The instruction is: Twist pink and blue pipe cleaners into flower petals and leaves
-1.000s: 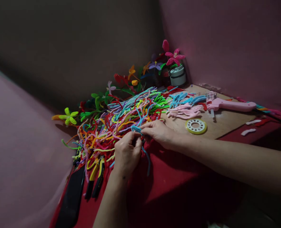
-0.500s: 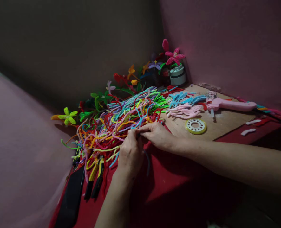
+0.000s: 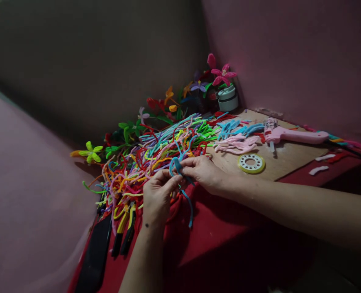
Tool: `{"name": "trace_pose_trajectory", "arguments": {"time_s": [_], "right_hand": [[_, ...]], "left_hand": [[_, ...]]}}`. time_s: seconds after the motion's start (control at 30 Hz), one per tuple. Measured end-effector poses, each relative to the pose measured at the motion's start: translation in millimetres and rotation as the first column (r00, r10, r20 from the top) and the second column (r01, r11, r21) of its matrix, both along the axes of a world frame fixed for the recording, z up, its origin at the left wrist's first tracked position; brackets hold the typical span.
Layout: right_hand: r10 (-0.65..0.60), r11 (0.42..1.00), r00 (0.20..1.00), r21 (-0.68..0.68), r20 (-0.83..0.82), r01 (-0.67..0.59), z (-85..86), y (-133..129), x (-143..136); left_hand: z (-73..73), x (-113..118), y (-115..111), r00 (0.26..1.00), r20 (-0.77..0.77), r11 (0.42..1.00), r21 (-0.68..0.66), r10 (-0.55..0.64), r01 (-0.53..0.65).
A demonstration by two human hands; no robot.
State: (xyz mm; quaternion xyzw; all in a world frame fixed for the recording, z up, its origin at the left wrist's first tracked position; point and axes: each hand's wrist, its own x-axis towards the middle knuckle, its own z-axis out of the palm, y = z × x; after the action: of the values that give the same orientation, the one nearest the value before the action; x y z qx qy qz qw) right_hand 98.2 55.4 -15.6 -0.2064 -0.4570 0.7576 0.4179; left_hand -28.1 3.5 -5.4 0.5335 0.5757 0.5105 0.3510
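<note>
Between my two hands is a blue pipe cleaner [image 3: 175,165], bent into loops, with one end hanging down below the fingers. My left hand [image 3: 159,191] pinches it from the left with thumb and forefinger. My right hand [image 3: 203,173] grips it from the right, fingertips closed on the looped part. Just behind the hands lies a tangled heap of many-coloured pipe cleaners [image 3: 156,156]. Bent blue pieces [image 3: 238,129] and pale pink pieces [image 3: 237,143] rest on the board to the right.
A pink glue gun [image 3: 299,135] and a tape roll [image 3: 251,162] lie on the wooden board [image 3: 286,158]. Yellow-black pliers [image 3: 124,232] and a black phone-like slab [image 3: 95,256] are at left. Pipe-cleaner flowers [image 3: 90,152] and a lidded pot [image 3: 227,99] stand along the wall.
My left hand has shifted slightly left and turned, its fingers opening into a pinch. The blue loops, mostly hidden by the hands before, now show between them.
</note>
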Motion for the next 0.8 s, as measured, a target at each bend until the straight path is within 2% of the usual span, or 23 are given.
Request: {"name": "trace_pose_trajectory", "arguments": {"time_s": [0.07,0.13,0.2,0.23,0.27,0.37,0.43,0.5,0.57,0.67,0.8], "right_hand": [[-0.006,1.000,1.000,0.027,-0.009,0.006,-0.2,0,0],[-0.007,0.998,1.000,0.055,-0.015,0.008,-0.8,1,0],[0.014,0.998,1.000,0.060,-0.018,-0.013,-1.8,2,0],[0.040,0.998,0.999,0.052,-0.021,-0.039,-2.5,3,1],[0.077,0.996,0.997,0.040,-0.026,-0.076,-3.2,4,1],[0.205,0.978,0.978,0.027,-0.026,-0.204,-5.2,8,4],[0.263,0.964,0.964,0.035,0.032,-0.265,-5.9,11,7],[0.239,0.968,0.967,0.060,0.091,-0.245,-6.0,13,8],[0.138,0.984,0.983,0.094,0.118,-0.150,-5.8,13,8],[0.029,0.997,0.996,0.068,0.084,-0.034,-6.1,10,6],[0.088,0.993,0.996,-0.077,0.009,-0.087,-8.3,7,2]], "left_hand": [[-1.9,3,-1,0.986,-0.151,0.993,0.108,0.067,-0.051],[-2.2,5,-1,0.930,-0.323,0.954,0.290,0.176,-0.080],[-1.6,6,-1,0.866,-0.421,0.897,0.436,0.269,-0.066],[-1.4,5,-1,0.857,-0.436,0.886,0.460,0.273,-0.048],[-1.6,4,-2,0.871,-0.430,0.895,0.446,0.238,-0.024],[-5.1,1,-3,0.948,-0.317,0.958,0.276,0.014,0.078],[-9.3,-2,-4,0.958,-0.285,0.973,0.213,-0.029,0.093],[-12.6,-3,-4,0.942,-0.333,0.974,0.223,0.029,0.049],[-13.3,-2,-3,0.940,-0.334,0.977,0.214,0.071,0.002],[-8.7,3,-1,0.981,-0.194,0.995,0.097,0.022,-0.003],[1.2,11,-2,0.997,0.003,0.992,-0.096,-0.083,0.083]]}}
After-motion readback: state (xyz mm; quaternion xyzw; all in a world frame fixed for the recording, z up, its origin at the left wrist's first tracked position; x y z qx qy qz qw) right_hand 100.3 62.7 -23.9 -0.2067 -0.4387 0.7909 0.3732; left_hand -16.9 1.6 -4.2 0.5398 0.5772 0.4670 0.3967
